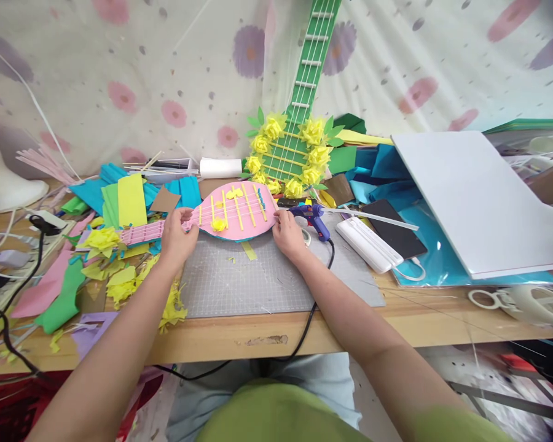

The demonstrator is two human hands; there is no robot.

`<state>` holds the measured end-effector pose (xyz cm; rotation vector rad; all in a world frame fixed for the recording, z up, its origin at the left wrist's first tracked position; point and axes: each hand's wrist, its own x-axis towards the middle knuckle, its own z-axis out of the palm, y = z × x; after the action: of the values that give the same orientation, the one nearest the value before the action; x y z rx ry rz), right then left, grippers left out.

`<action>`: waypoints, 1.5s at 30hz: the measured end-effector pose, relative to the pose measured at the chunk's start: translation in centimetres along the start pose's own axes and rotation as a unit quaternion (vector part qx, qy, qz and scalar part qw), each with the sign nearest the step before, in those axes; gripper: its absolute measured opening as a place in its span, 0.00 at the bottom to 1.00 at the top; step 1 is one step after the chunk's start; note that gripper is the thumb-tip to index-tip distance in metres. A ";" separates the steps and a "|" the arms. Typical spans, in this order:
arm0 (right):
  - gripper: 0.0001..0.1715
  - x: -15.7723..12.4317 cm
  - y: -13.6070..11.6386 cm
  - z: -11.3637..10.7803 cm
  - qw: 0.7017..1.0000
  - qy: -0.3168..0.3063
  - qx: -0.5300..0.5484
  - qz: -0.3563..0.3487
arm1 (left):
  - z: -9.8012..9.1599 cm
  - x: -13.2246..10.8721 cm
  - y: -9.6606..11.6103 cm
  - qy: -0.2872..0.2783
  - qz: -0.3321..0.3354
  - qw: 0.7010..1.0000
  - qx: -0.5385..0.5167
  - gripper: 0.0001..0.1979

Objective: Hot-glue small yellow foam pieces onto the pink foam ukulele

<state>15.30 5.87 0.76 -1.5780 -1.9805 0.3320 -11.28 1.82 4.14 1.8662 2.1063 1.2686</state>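
A pink paper lute (pixel 239 218) lies across the middle of the table, its neck pointing left. Yellow strips, white strings and small yellow flowers decorate its body, and a larger yellow flower sits at the neck's far end. My left hand (pixel 179 232) is closed around the neck where it meets the body. At the body's right end, my right hand (pixel 288 232) pinches the edge between thumb and fingers. Just right of that hand rests a blue glue gun (pixel 312 218) with a long clear glue stick in it. Under the lute is a grey cutting mat (pixel 258 282).
Behind stands a green paper lute (pixel 283 156) ringed with yellow flowers. Paper scraps (pixel 131 199) and a power strip (pixel 37 255) crowd the left. On the right are a white power bank (pixel 368 244), a white board (pixel 483 202) and scissors (pixel 491 299). A black cord (pixel 309 325) crosses the table's front edge.
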 end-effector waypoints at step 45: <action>0.06 -4.4 5.1 -8.5 0.999 -0.005 -0.008 -0.050 | 5.3 9.8 1.9 -0.099 -0.168 0.970 -0.144 0.13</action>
<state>24.95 1.68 3.63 -1.4836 -2.0661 0.2858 -9.52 12.79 6.24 1.3847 1.9100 1.1757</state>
